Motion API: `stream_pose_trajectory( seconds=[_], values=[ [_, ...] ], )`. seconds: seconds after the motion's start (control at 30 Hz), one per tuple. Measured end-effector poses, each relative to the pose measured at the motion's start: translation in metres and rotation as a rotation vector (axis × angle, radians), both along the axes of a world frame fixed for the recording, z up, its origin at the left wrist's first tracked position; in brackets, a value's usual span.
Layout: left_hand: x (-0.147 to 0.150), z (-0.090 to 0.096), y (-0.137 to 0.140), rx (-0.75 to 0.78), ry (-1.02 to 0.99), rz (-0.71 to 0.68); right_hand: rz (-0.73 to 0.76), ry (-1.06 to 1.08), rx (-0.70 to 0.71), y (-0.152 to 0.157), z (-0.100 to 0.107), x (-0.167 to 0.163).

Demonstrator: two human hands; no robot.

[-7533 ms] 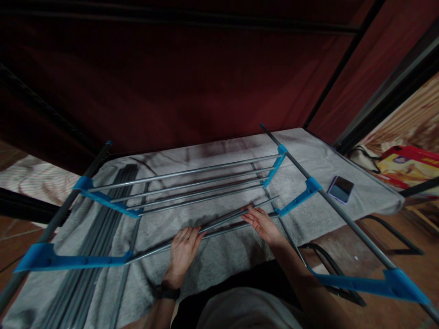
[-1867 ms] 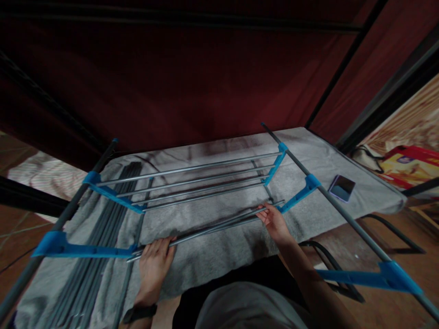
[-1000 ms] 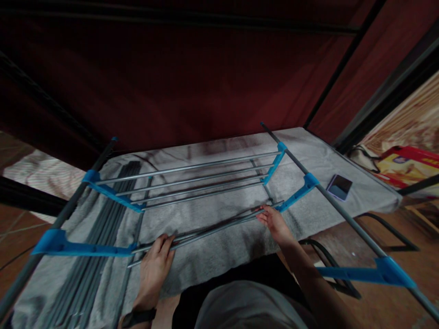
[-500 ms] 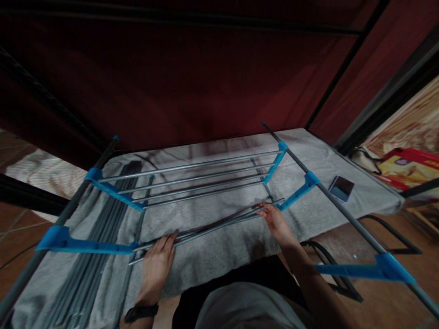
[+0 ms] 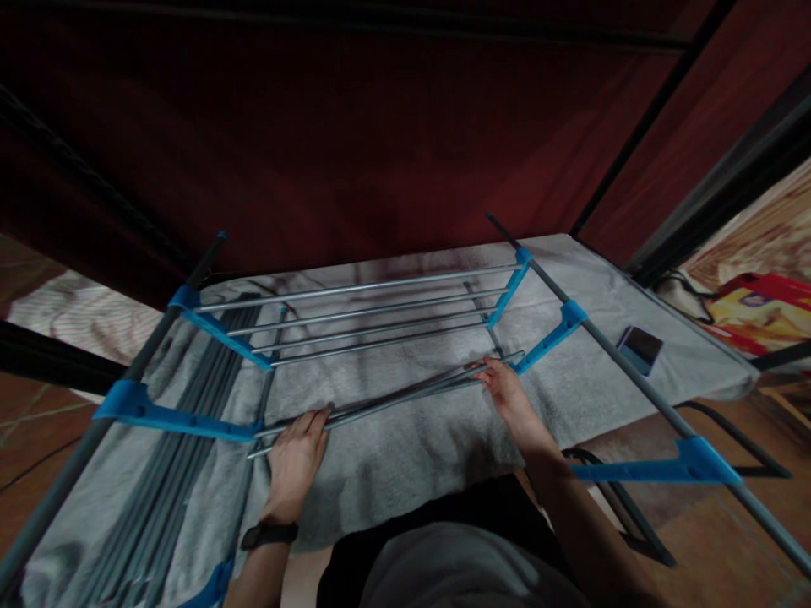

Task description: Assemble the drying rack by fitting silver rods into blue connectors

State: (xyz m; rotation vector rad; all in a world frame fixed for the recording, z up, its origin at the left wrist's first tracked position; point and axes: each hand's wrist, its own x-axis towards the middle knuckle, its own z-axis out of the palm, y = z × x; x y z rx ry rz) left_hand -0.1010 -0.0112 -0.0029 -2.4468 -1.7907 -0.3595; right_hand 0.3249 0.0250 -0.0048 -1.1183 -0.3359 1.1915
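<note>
My left hand (image 5: 296, 456), with a dark band on its wrist, is closed over the left part of several thin grey metal rods (image 5: 393, 404). My right hand (image 5: 503, 387) pinches the same rods near their right ends. The rods cross each other slightly and span the rack frame between a left blue bracket (image 5: 183, 420) and a right blue bracket (image 5: 548, 340). Behind them, several fixed crossbars (image 5: 380, 314) join the rear brackets. The brackets sit on a left grey pole (image 5: 82, 460) and a right grey pole (image 5: 634, 380).
A bundle of grey tubes (image 5: 171, 473) lies on the left of the grey blanket (image 5: 405, 473). At right are a phone (image 5: 641, 350), a red and yellow package (image 5: 764, 308) and dark metal chair legs (image 5: 634, 507). A dark red panel (image 5: 380, 152) rises behind.
Both hands keep hold of the rods, nearly in place. The rack's near brackets appear higher in view, and another blue bracket shows at lower left. The view has shifted slightly.
</note>
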Motion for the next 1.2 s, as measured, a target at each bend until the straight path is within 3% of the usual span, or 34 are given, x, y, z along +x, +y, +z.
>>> stream_pose_trajectory(
  seconds=[0.67,1.0,1.2],
  values=[
    [0.005,0.0,0.03,-0.026,-0.018,0.055,-0.031,-0.041,0.016,0.035,0.007,-0.005],
    [0.0,-0.02,0.013,0.025,-0.12,0.074,-0.02,-0.096,-0.019,0.022,-0.006,0.0],
    [-0.011,-0.02,-0.002,0.064,-0.137,0.066,0.018,-0.109,-0.008,0.016,-0.004,-0.005]
  ],
)
